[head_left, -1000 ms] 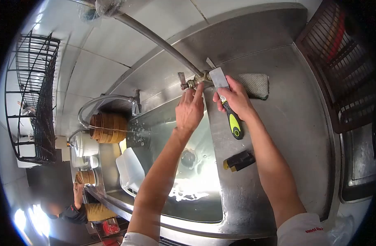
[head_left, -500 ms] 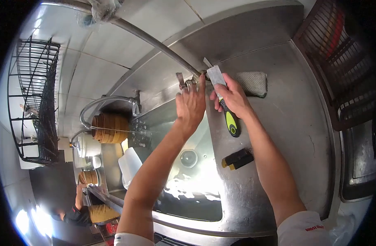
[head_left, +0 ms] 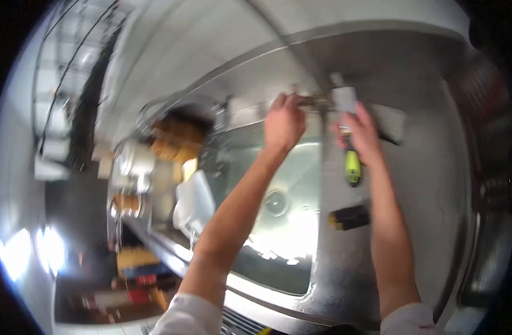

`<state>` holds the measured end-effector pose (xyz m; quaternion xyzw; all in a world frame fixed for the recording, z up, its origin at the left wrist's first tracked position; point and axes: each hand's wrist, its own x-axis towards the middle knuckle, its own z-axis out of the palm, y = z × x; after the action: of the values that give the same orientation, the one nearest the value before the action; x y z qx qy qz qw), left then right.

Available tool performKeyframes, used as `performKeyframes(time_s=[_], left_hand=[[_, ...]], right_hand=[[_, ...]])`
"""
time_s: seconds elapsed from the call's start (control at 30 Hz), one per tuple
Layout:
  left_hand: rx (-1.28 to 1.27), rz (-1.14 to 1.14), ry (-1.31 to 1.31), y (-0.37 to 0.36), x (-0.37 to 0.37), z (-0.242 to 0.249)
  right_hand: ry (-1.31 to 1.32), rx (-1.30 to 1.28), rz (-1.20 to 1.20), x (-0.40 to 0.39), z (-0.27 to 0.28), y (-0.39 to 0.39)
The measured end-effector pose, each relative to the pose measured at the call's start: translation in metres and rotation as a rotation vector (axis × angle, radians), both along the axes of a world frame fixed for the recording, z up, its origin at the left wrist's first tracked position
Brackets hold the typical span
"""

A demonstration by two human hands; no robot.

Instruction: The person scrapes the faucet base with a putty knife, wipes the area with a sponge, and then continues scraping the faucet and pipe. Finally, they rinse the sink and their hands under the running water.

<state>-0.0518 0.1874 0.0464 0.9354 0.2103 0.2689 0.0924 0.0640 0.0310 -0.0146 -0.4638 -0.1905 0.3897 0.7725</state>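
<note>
Nearest to me, two white sleeves are showing at the bottom edge, and both bare forearms are stretching away toward twelve o'clock over the steel table (head_left: 423, 184). Between the arms, at about six o'clock from the hands, the sink (head_left: 278, 223) is glinting with water, its round drain lying near the middle of the basin. Just right of the basin's edge, a small black block with a yellow end (head_left: 349, 217) is lying flat on the table, close beside the right forearm but not touching it. Farther on, the right hand (head_left: 361, 138) is closing around a scraper (head_left: 349, 142): the fingers are wrapping the black and bright green handle, whose end is pointing back toward six o'clock, while the pale flat blade is sticking out past the knuckles toward twelve o'clock. At nine o'clock from it and a little apart, the left hand (head_left: 284, 124) is curling over the tap fitting (head_left: 310, 101) at the back rim of the sink; the whole view is blurring, so I cannot tell how firmly those fingers are gripping. At three o'clock from the right hand, a grey scouring pad (head_left: 391, 121) is resting on the table. Off toward nine o'clock, brown bamboo steamers (head_left: 176, 137) and white containers (head_left: 193, 204) are crowding the far side of the sink, and beyond everything the tiled wall (head_left: 211, 44) is rising.
</note>
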Motion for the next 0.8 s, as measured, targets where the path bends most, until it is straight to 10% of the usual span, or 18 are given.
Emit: performKeyframes(time_s=[0.47, 0.8], left_hand=[[-0.063, 0.114, 0.628, 0.058, -0.01, -0.066], [-0.293, 0.337, 0.438, 0.051, 0.005, -0.066]], right_hand=[[-0.22, -0.111, 0.151, -0.001, -0.011, 0.003], [-0.14, -0.179, 0.065, -0.011, 0.012, 0.007]])
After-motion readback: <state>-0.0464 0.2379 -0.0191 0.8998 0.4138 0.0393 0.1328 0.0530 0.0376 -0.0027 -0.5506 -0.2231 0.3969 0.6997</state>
